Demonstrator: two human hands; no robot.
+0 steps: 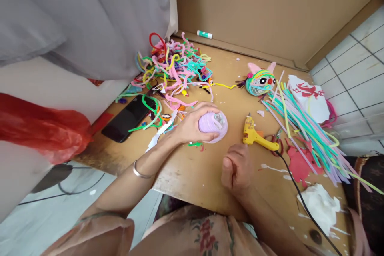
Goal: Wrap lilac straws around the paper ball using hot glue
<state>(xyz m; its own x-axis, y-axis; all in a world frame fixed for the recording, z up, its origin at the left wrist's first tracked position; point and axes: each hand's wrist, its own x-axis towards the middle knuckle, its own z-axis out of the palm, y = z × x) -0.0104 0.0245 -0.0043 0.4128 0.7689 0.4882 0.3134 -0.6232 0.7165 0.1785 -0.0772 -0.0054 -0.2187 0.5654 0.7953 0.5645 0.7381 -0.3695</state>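
My left hand (196,123) wraps round a ball (213,127) covered in lilac fuzzy strands, with a grey patch showing at its top. My right hand (237,168) rests curled in a loose fist near the table's front edge, to the right of the ball; whether anything is inside it is hidden. Just beyond that fist lies a yellow glue gun (258,138), its black cord running down to the right. Farther back sits a multicoloured round figure (260,82) with pink ears, eyes and a red nose.
Tangled pipe cleaners (174,64) and a black phone (127,119) lie left. Straight pipe cleaners (312,124), red-handled scissors (279,144), red paper (301,160) and white tissue (321,206) are right. A glue stick (204,34) lies by the back panel (255,12).
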